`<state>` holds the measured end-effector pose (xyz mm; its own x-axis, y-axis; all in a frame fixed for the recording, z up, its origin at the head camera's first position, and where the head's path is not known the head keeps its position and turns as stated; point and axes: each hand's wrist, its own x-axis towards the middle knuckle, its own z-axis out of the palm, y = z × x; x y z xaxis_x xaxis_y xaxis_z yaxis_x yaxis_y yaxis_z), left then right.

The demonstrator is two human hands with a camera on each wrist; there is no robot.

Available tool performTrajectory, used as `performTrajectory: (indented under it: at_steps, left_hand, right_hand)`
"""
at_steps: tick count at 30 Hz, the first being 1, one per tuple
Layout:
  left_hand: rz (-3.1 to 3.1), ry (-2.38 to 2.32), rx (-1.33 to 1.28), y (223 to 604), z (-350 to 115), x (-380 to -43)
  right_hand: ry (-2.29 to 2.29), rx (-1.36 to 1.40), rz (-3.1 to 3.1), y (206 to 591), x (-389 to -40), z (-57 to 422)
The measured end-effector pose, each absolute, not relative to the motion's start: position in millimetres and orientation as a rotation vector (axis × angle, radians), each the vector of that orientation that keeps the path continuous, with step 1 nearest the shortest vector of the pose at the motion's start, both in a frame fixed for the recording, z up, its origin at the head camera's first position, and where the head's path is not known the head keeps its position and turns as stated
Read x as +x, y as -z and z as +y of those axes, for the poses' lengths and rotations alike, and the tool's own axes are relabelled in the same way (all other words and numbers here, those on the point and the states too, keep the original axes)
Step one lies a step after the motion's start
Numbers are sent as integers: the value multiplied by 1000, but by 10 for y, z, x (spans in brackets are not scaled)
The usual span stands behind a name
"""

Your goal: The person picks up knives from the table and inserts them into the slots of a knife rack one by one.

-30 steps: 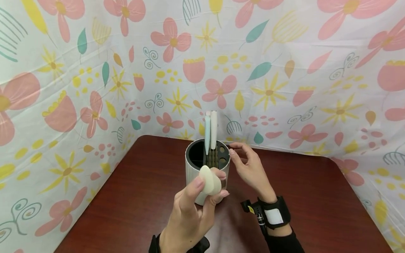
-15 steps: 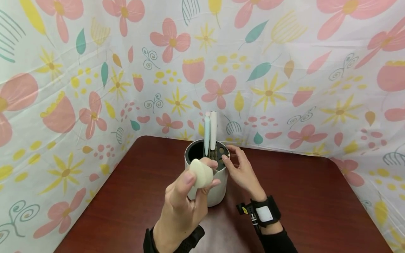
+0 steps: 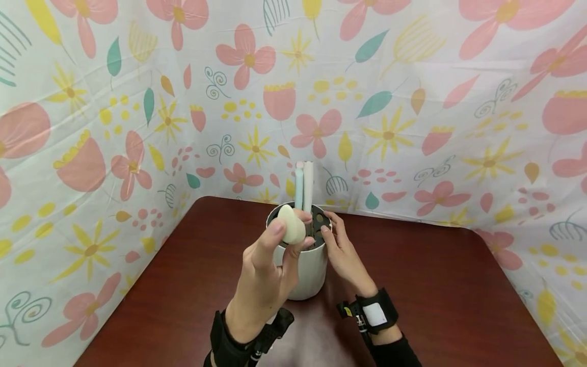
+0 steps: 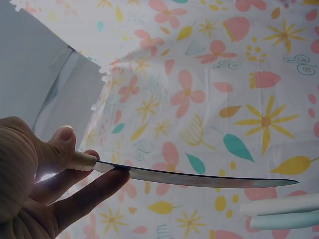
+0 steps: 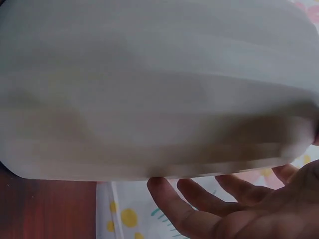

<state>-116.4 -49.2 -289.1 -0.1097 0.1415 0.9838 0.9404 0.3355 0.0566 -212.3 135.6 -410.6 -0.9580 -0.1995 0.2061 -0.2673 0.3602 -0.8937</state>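
In the head view a round white knife holder (image 3: 313,275) with a dark slotted top stands on the table. My left hand (image 3: 261,278) grips a knife by its cream handle (image 3: 291,224), up at the holder's near rim. The left wrist view shows its long, slim blade (image 4: 199,179) pointing right, with a fingertip against the blade near the handle. My right hand (image 3: 345,257) holds the holder's right side, thumb at the rim. In the right wrist view its fingertips touch the white wall (image 5: 149,99). A pale blue handle (image 3: 299,188) and a white handle (image 3: 309,187) rise from the top.
The holder stands on a dark red-brown table (image 3: 192,285). Behind and beside the table hangs a white cloth (image 3: 394,61) with flower prints. Black straps (image 3: 378,315) with small cameras sit on both wrists.
The left hand rises with the knife, its handle now over the holder's near rim. The right hand shifts slightly left, from beside the holder onto its rim and side.
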Motion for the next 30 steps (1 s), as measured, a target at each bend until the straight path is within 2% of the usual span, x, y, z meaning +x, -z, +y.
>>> performTrajectory:
  at_steps: [30]
  left_hand:
    - [-1851, 912, -860, 3219, -462, -1662]
  right_hand:
    - [-1624, 373, -2559, 4116, -2118, 1283]
